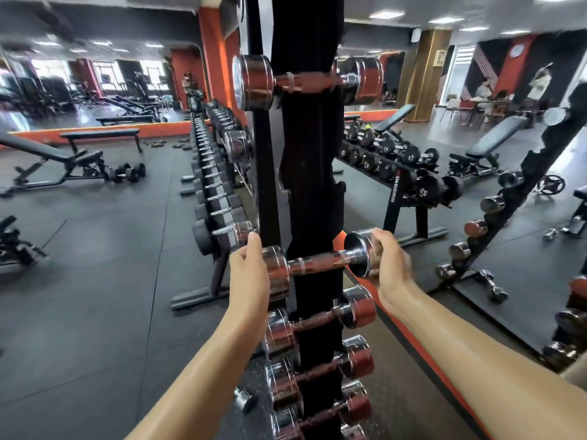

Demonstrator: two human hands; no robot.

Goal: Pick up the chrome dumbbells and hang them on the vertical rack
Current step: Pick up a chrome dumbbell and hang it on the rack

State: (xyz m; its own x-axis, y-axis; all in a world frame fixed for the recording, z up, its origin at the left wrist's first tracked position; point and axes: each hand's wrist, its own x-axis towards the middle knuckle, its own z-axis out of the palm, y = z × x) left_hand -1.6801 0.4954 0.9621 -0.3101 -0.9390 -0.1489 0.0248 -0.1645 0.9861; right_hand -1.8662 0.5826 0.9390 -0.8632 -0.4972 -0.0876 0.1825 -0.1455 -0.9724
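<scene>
A chrome dumbbell [317,262] lies level across the front of the black vertical rack [305,173], at mid height. My left hand [249,274] grips its left head and my right hand [389,265] grips its right head. Below it several chrome dumbbells [320,322] hang in the rack's lower slots. A large chrome dumbbell [305,81] sits in a slot near the top. The notches between that one and the held dumbbell carry nothing.
A long rack of black dumbbells [212,173] runs away on the left, another [390,160] on the right. A small chrome dumbbell [244,400] lies on the floor by the rack's base. Benches [495,141] stand around; a mirror at right reflects the rack.
</scene>
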